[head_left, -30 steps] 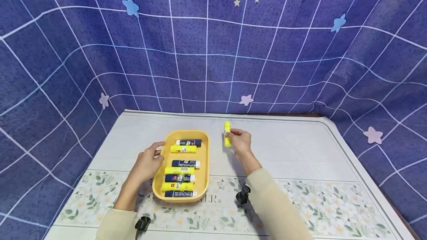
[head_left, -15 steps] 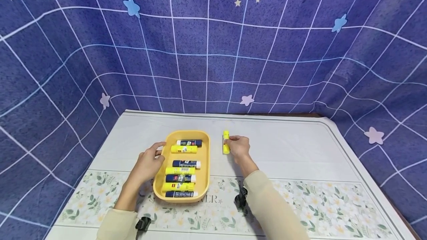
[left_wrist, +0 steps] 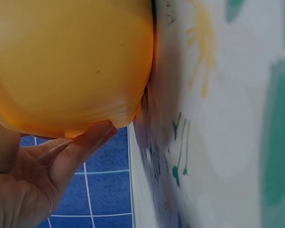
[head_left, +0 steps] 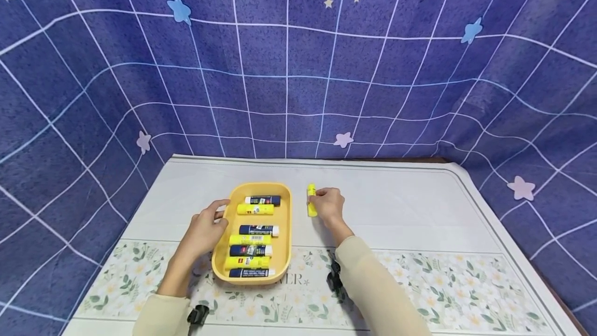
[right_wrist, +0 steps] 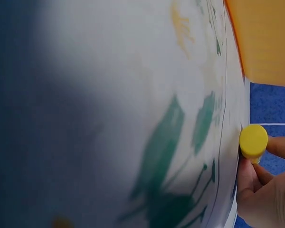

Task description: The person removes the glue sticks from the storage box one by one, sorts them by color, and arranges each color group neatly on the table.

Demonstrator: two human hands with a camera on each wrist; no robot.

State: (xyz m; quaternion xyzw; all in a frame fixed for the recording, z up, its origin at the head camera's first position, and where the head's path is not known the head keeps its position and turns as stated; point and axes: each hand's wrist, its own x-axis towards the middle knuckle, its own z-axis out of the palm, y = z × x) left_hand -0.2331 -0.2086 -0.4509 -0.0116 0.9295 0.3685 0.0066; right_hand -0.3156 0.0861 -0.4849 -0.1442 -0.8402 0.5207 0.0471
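My left hand (head_left: 207, 229) holds the left side of a yellow tray (head_left: 285, 232). In the left wrist view, its fingers (left_wrist: 80, 149) lie against the tray's outer wall (left_wrist: 76, 61); the thumb is mostly hidden. To the right of the tray, my right hand (head_left: 328, 205) pinches a yellow glue stick (head_left: 311, 209) between thumb and fingers. The stick lies lengthwise away from me, at the tabletop. In the right wrist view, its round yellow end (right_wrist: 253, 141) shows close against the table surface.
Several yellow and navy glue sticks lie crosswise in the tray, among them a yellow one (head_left: 255, 209) and a navy one (head_left: 252, 273). A white tablecloth (head_left: 410, 201) with a floral band covers the table. A blue gridded curtain (head_left: 289, 92) hangs behind and at both sides.
My right hand has brought the yellow glue stick down toward the tabletop and slightly left, nearer the tray. The left hand and the tray have stayed put.
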